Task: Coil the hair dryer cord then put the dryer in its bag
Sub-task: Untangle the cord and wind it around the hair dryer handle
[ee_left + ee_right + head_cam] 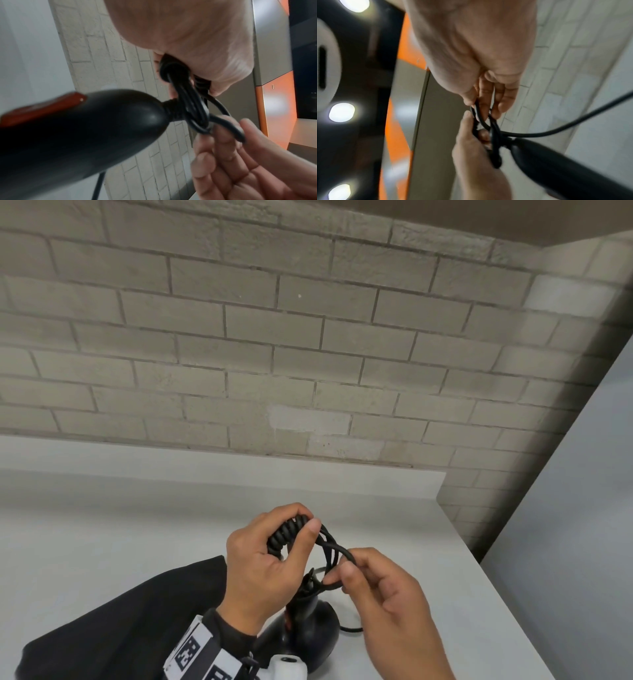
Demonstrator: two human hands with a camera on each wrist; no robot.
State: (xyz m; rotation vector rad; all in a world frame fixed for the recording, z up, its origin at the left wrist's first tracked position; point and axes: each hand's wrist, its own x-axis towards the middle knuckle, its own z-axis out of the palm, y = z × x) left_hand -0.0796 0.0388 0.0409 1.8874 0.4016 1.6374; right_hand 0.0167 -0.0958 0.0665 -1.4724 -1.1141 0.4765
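My left hand (274, 546) grips a bundle of coiled black cord (286, 534) above the white table. My right hand (363, 573) pinches a loop of the cord (337, 553) just to the right of the bundle. The black hair dryer (308, 631) hangs below both hands, handle up, with a red switch (44, 106) on its handle (85, 135). In the left wrist view the cord loops (193, 108) bunch at the handle's end. A free length of cord (573, 121) trails away in the right wrist view. The black bag (137, 618) lies on the table to the left.
A white table (102, 525) runs up to a grey brick wall (274, 337). Its right edge (507, 607) drops off beside a grey floor. A stretch of cord (351, 629) lies on the table right of the dryer.
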